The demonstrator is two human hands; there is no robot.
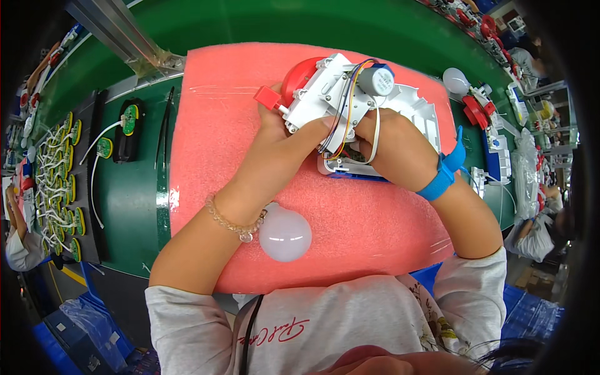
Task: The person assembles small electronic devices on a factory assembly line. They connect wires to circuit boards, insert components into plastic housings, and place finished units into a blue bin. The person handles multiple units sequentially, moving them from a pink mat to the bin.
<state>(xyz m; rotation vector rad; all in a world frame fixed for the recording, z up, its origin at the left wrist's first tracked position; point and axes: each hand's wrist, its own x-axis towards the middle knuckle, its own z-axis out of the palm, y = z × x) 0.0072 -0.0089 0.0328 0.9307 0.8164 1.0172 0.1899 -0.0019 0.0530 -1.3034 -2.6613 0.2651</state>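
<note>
My left hand [279,142] is closed round the near left side of a white plastic mechanism [317,89], its thumb pressed on top. The mechanism is tilted and carries a small round motor [377,81], thin coloured wires, a red disc [301,76] and a red square knob [267,97] on a white stem. Under and beside it lies an open white housing [412,100] with a blue lower edge. My right hand [395,142] reaches between the two with bent fingers, next to a looped white cable [376,137]. Its fingertips are partly hidden, so what they pinch cannot be made out.
A pink foam mat [225,125] covers the green bench [128,206]. A frosted white globe [285,234] lies by my left forearm. Leftward are a black holder [129,147] and several green circuit boards [75,222] with white cables. Another globe [455,80] and red parts [475,112] lie right.
</note>
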